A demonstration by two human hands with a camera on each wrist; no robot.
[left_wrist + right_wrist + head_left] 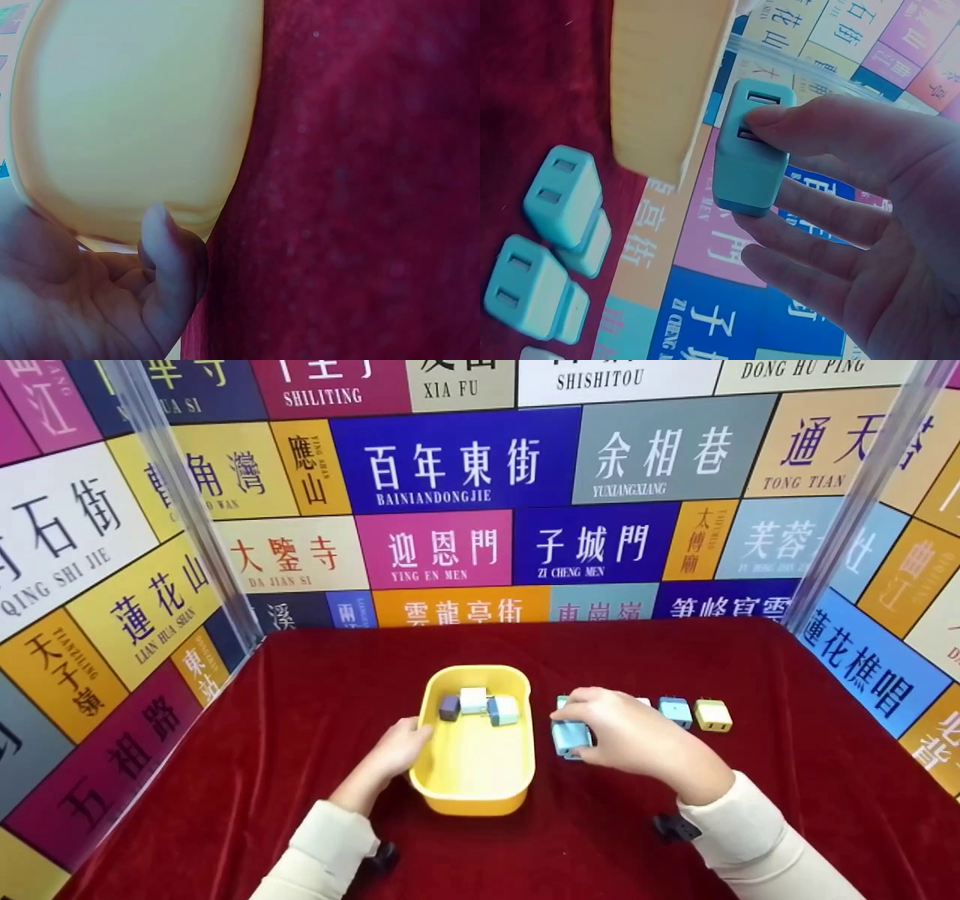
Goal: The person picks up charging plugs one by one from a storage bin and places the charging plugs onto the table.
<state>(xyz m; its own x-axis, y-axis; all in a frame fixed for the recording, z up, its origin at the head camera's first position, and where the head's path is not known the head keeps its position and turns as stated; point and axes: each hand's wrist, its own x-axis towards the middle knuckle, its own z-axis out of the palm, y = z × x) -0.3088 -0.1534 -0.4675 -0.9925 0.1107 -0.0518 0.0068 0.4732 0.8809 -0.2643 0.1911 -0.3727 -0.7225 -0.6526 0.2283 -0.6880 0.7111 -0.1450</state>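
Note:
My left hand (397,746) grips the left side of a yellow plastic tub (480,804). In the left wrist view its curled fingers (169,262) lie against the tub's outer wall. Inside the tub, toward the far end, are a dark purple block (449,708), a whitish one (473,700) and a blue-and-white one (504,710). To the right of the tub, my right hand (619,727) pinches a light blue USB charger (750,169) between thumb and fingers. Its two ports face up beside the thumb.
Right of the tub, more chargers stand in a row on dark red cloth (600,832), including a blue one (675,712) and a pale yellow one (712,715); my right hand partly hides the row. Behind is a wall of coloured signs (457,457), with clear posts (847,502) at the corners.

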